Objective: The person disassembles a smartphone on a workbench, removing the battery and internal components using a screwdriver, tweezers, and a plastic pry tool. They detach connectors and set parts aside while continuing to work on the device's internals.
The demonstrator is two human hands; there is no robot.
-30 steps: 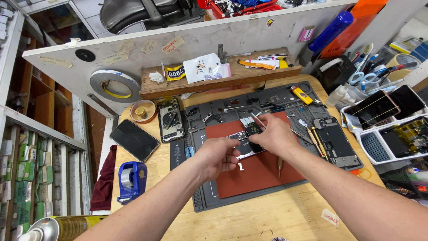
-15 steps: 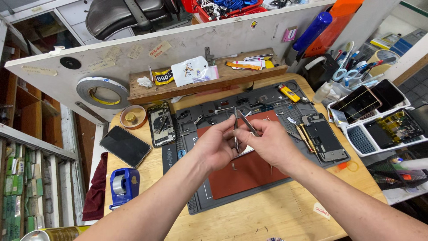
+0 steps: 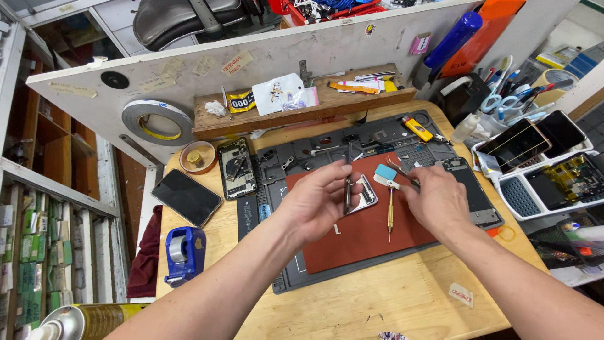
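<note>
Head view: two hands (image 3: pixel 318 201) (image 3: pixel 437 198), one screwdriver (image 3: pixel 390 211).

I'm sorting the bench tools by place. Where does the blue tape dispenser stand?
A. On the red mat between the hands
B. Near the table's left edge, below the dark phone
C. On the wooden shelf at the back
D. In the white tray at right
B: the blue tape dispenser stands near the table's left edge, below the dark phone.
</note>
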